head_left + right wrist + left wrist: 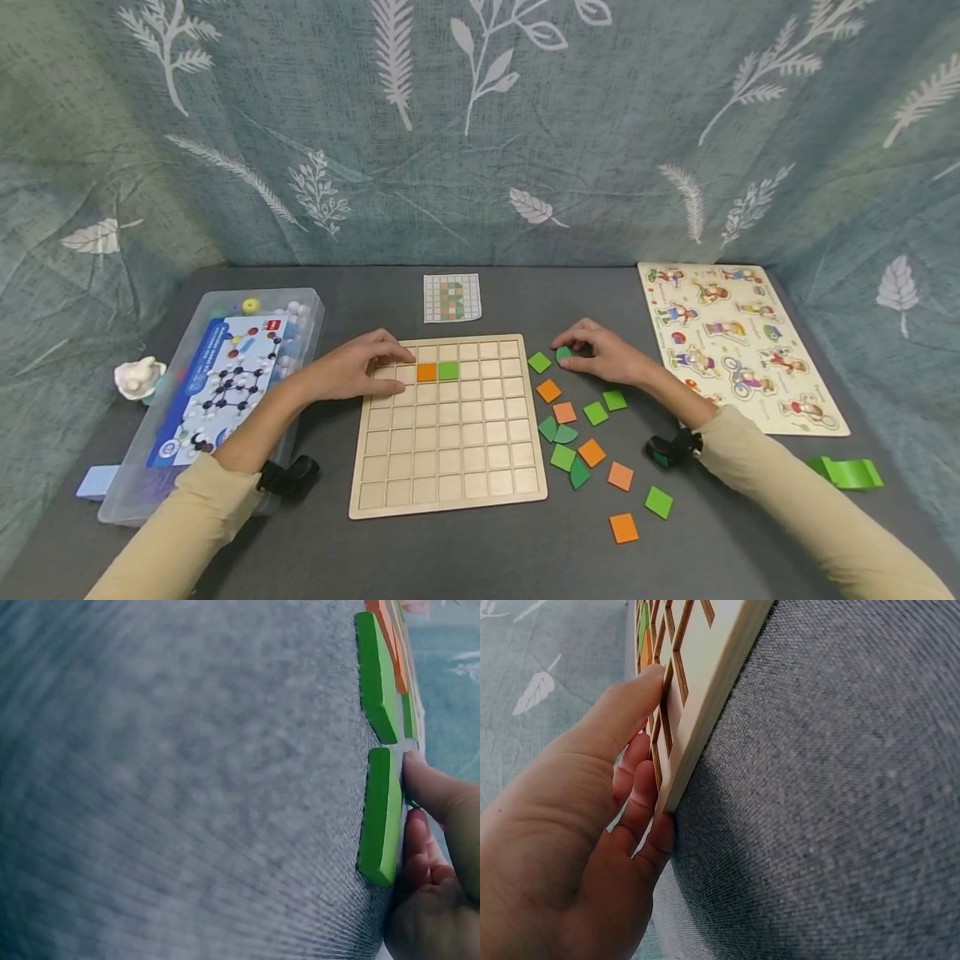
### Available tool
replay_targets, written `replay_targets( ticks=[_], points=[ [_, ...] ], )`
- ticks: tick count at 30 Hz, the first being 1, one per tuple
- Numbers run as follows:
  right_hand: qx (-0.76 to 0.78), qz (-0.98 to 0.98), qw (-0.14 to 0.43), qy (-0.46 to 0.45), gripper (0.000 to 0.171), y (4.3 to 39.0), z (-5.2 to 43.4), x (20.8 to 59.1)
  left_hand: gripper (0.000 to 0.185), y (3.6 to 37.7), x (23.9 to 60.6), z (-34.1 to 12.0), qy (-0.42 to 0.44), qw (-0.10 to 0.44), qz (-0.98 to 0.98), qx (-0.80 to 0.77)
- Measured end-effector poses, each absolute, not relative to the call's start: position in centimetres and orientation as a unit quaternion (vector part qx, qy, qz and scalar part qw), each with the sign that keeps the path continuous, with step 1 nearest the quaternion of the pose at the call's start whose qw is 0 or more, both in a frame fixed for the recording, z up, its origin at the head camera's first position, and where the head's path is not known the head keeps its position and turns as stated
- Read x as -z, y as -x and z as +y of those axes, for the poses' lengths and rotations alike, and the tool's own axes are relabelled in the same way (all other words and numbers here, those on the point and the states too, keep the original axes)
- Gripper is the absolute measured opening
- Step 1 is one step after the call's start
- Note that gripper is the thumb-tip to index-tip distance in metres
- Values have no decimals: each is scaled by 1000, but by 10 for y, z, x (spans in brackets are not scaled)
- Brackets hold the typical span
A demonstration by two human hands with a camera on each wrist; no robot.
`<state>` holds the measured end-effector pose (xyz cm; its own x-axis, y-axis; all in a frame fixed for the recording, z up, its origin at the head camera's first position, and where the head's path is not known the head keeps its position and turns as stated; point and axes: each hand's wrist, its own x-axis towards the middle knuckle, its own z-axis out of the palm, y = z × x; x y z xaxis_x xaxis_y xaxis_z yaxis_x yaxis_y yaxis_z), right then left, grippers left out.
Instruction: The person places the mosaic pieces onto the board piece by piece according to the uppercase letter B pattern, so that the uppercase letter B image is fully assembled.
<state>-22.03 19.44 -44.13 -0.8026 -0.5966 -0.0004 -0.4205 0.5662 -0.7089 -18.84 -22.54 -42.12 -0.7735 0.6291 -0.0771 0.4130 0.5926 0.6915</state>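
A square wooden grid board (450,421) lies on the grey table, with an orange square tile (426,372) and a light green square tile (447,371) side by side in an upper row. My left hand (363,367) rests at the board's upper left; thumb and fingers lie spread on its surface and edge (697,727). Beyond the board's right side, my right hand (600,354) pinches a dark green rounded tile (563,354) between thumb and fingers, low over the table. Closest to that hand lies a green square tile (539,362); in the right wrist view the pinched tile is mostly hidden.
Several loose green and orange tiles (592,453) are scattered right of the board. Behind it lies a printed pattern card (452,297). A plastic box (217,392) stands left, a picture puzzle board (742,350) right, with a green curved block (847,473) in front.
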Motion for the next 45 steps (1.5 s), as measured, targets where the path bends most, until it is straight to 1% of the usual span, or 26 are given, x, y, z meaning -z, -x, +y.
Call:
replay_targets(
  ticks=[5, 11, 14, 17, 20, 23, 26, 29, 33, 45],
  points=[
    [354, 880, 114, 297, 21, 224, 196, 440, 37, 189, 420, -225, -293, 161, 879, -339],
    [384, 871, 132, 278, 13, 226, 193, 428, 37, 189, 422, -225, -294, 163, 880, -336],
    [414, 859, 148, 264, 14, 224, 183, 422, 37, 189, 421, -225, -295, 163, 879, -337],
    [444, 841, 170, 257, 22, 219, 166, 417, 37, 189, 421, -226, -294, 163, 879, -338],
    [454, 828, 187, 269, 30, 213, 146, 413, 37, 189, 421, -226, -293, 162, 880, -338],
    [446, 827, 188, 286, 30, 209, 127, 413, 37, 189, 422, -226, -293, 163, 879, -339],
    [451, 828, 181, 279, 26, 206, 107, 415, 37, 190, 423, -226, -294, 164, 877, -343],
    [453, 838, 173, 252, 20, 203, 90, 418, 37, 191, 423, -226, -295, 165, 875, -346],
    [440, 852, 152, 238, 15, 198, 74, 423, 36, 191, 422, -225, -297, 163, 875, -346],
    [382, 874, 87, 285, 5, 195, 60, 428, 38, 191, 422, -224, -285, 167, 881, -340]
  ],
)
